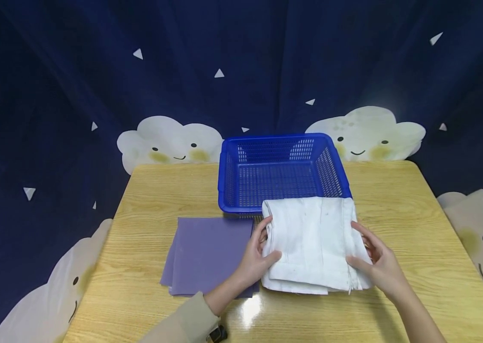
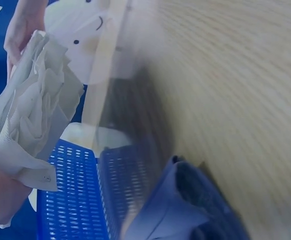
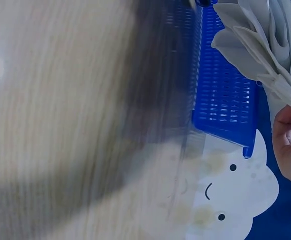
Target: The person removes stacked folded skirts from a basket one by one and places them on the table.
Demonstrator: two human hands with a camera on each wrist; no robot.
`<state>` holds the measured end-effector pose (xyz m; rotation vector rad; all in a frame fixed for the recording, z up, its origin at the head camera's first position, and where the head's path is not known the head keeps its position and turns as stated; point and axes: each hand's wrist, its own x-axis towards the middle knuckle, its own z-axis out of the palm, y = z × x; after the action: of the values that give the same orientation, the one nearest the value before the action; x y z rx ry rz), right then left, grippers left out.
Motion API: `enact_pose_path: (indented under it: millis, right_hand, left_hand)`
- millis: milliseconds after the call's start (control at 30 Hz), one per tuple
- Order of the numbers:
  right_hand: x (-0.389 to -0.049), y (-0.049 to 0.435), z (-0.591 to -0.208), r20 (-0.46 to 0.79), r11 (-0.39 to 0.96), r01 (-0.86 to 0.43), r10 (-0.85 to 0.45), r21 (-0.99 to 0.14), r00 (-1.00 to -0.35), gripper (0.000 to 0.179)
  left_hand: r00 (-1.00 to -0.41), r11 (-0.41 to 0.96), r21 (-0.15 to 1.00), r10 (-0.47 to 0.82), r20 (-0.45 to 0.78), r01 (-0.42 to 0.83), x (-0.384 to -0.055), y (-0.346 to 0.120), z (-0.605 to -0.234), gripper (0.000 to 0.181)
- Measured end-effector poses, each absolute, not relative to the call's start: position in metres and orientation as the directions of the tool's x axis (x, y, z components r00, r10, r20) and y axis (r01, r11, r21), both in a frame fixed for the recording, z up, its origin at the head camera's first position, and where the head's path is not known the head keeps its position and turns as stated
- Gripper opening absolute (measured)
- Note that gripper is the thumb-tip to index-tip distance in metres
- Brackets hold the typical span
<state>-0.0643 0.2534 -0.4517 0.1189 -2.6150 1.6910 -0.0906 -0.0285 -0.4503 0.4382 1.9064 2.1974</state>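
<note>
A thick folded white cloth (image 1: 312,243), with seams and loose threads at its lower edge, is held up between both hands. My left hand (image 1: 258,255) grips its left side, thumb on the front face and fingers behind. On the opposite side my right hand (image 1: 380,267) pinches it the same way. Its many layers (image 2: 35,100) show edge-on in the left wrist view, raised off the table. The cloth overlaps the near right rim of a blue plastic basket (image 1: 222,178) in the head view. Part of the fingers is hidden behind the cloth.
Left of the white cloth, a folded purple cloth (image 1: 211,257) lies on the wooden table (image 1: 151,190), in front of the basket. Behind the table hangs a dark blue curtain (image 1: 258,57) with white triangles and smiling clouds.
</note>
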Motion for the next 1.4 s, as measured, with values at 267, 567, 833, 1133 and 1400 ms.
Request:
enact_pose_path:
  millis: [267, 567, 833, 1133, 1400]
  right_hand:
    - [-0.057, 0.256, -0.462, 0.076, 0.341, -0.092, -0.062, -0.936, -0.995, 0.075]
    - [-0.052, 0.258, -0.476, 0.077, 0.268, -0.094, -0.073, -0.959, -0.994, 0.077]
    - [-0.048, 0.258, -0.488, 0.124, 0.172, -0.141, -0.108, -0.975, -0.986, 0.075]
    - [-0.047, 0.257, -0.494, 0.104, 0.214, -0.12, -0.087, -0.969, -0.991, 0.076]
    - [-0.048, 0.257, -0.499, 0.104, 0.217, -0.122, -0.092, -0.968, -0.99, 0.075]
  left_hand:
    - [-0.937, -0.154, 0.988, 0.341, 0.081, 0.03, -0.084, -0.028, -0.457, 0.078]
    - [-0.937, -0.146, 0.989, 0.339, 0.08, 0.031, -0.078, -0.028, -0.47, 0.079]
    - [-0.938, -0.144, 0.989, 0.338, 0.08, 0.032, -0.075, -0.028, -0.481, 0.078]
    - [-0.935, -0.163, 0.985, 0.339, 0.102, 0.048, -0.077, -0.026, -0.505, 0.08]
    - [-0.946, -0.132, 0.99, 0.311, 0.097, 0.058, -0.08, -0.024, -0.525, 0.081]
